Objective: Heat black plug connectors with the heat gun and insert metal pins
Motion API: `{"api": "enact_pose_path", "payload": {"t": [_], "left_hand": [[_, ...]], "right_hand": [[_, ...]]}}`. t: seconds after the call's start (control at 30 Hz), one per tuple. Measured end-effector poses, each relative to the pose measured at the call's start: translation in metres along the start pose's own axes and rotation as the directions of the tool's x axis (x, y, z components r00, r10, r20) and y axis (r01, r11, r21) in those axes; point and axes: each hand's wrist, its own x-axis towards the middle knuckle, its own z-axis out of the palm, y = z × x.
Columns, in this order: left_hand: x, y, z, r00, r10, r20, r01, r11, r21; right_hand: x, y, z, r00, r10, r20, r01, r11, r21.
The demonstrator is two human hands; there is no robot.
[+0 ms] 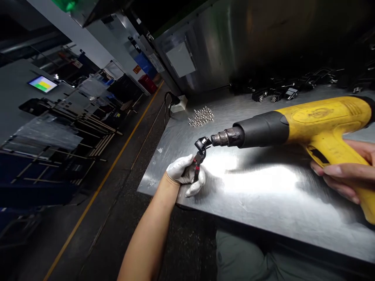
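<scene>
Looks mid-heat: left hand grips pliers with black part, right hand holds heat gun; metal pins loose at part's 12 o'clock.

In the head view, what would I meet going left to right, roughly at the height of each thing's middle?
Lit screen → red box → gloved left hand → metal nozzle → black barrel sleeve → bare right hand
</scene>
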Motion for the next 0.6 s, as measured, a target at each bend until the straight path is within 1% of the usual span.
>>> {"api": "enact_pose_path", "payload": {"t": [0.03,0.07,0.1,0.2,0.3,0.5,0.53,0.6], "left_hand": [[0.000,0.001,0.001,1.000,0.008,0.001,-0.008,1.000,-0.009],[0.000,0.001,0.002,1.000,0.014,0.001,-0.014,1.000,-0.020],[0.001,0.002,0.003,1.000,0.017,0.002,-0.017,0.999,-0.031],[0.002,0.004,0.005,1.000,0.013,0.008,-0.013,0.999,-0.035],[0.002,0.005,0.006,0.999,0.029,0.024,-0.028,0.999,-0.025],[0.002,0.007,0.007,0.997,0.032,0.073,-0.023,0.992,-0.125],[0.002,0.006,0.007,0.996,0.043,0.079,-0.032,0.991,-0.131],[0.002,0.005,0.007,0.992,0.076,0.101,-0.062,0.989,-0.134]], "right_hand": [[0.002,0.000,-0.005,0.994,0.042,0.097,-0.042,0.999,-0.003],[0.004,0.000,-0.010,0.983,0.078,0.167,-0.078,0.997,-0.004],[0.005,0.001,-0.013,0.977,0.097,0.190,-0.098,0.995,-0.003],[0.005,0.002,-0.016,0.984,0.109,0.144,-0.110,0.994,-0.001],[0.003,0.003,-0.015,0.985,0.101,0.142,-0.101,0.995,-0.006],[0.005,0.006,-0.017,0.985,0.082,0.153,-0.079,0.997,-0.027],[0.005,0.006,-0.018,0.986,0.076,0.146,-0.071,0.997,-0.037],[0.006,0.005,-0.017,0.995,0.023,0.093,-0.021,1.000,-0.019]]}}
